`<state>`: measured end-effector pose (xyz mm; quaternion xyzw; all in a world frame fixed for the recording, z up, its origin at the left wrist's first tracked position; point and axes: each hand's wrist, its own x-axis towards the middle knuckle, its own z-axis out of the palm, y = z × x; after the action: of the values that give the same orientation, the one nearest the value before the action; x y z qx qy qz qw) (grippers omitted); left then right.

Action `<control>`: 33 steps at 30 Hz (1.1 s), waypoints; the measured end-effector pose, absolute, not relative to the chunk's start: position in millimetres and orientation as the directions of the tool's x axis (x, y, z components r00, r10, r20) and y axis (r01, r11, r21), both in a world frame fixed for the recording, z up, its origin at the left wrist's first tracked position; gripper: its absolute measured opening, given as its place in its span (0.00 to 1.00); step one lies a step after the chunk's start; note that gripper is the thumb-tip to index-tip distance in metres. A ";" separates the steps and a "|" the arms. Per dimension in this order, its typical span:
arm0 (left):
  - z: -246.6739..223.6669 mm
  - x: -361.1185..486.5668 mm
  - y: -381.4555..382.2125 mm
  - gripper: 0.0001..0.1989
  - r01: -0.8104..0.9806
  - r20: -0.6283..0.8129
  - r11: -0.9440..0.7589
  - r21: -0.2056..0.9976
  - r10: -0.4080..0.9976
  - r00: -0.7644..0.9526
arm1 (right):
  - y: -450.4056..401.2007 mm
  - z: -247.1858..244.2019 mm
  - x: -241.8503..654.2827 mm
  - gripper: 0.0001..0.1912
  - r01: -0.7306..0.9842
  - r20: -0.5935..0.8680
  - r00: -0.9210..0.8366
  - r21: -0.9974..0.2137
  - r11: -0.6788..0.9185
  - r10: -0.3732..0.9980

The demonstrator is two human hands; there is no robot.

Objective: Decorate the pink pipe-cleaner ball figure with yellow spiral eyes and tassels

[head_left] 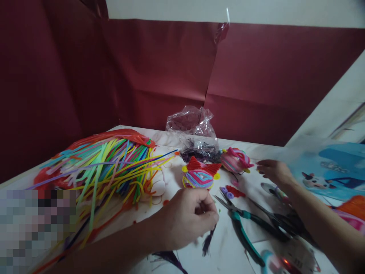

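Observation:
My left hand (194, 215) is closed in a pinch low in the middle of the view. A small dark purple tassel (209, 242) hangs just under its fingertips, its top hidden by the fingers. Right behind this hand sits a pipe-cleaner ornament (199, 179) with yellow, pink and blue stripes and red points. My right hand (275, 171) is at the right, fingers curled together, beside a pink striped pipe-cleaner ornament (236, 160) but apart from it. What its fingers hold, if anything, is too small to make out. Another dark tassel (169, 258) lies at the front edge.
Green-handled pliers (238, 217) and black scissors (276, 220) lie between my hands. Multicoloured pipe cleaners (114, 163) spread over the left. A clear plastic bag (194, 123) with dark strands stands at the back. A blue printed package (333, 171) lies far right.

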<state>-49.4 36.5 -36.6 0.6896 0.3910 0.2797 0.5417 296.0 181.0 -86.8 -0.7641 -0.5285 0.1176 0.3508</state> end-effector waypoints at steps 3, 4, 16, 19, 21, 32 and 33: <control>-38.4 -49.8 37.6 0.02 0.232 -0.057 -0.081 0.969 0.845 0.532 | 154.3 -65.6 285.1 0.08 0.615 0.132 0.495 -0.751 -0.239 0.859; -39.5 -49.5 37.7 0.02 0.232 -0.059 -0.078 0.970 0.846 0.530 | 143.7 -58.1 279.5 0.08 0.588 0.141 0.513 -0.777 -0.227 0.847; -35.7 -47.7 26.3 0.01 0.196 0.024 -0.155 0.968 0.839 0.544 | 4.8 -64.8 133.2 0.22 0.114 -0.090 -0.361 -0.992 -0.052 0.928; -34.6 -48.9 24.6 0.01 0.156 0.032 -0.136 0.978 0.846 0.533 | -3.9 -77.0 119.1 0.20 0.047 -0.139 -0.388 -0.990 -0.131 0.911; -33.5 -49.9 24.9 0.01 0.116 0.030 -0.109 0.987 0.846 0.533 | -7.0 -79.5 118.6 0.21 0.077 -0.167 -0.362 -0.986 -0.148 0.917; -38.1 -54.2 31.6 0.07 0.010 0.056 -0.070 0.997 0.866 0.496 | -15.8 -79.0 120.8 0.25 0.084 -0.133 -0.277 -0.990 -0.114 0.952; -39.1 -54.8 31.3 0.07 0.014 0.051 -0.067 0.998 0.873 0.485 | -15.3 -80.1 120.6 0.25 0.070 -0.128 -0.269 -0.991 -0.113 0.954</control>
<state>-54.8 31.3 -39.1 0.6317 0.3511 0.3664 0.5859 120.6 -15.3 -80.1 -0.4690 -0.5460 0.5802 0.3813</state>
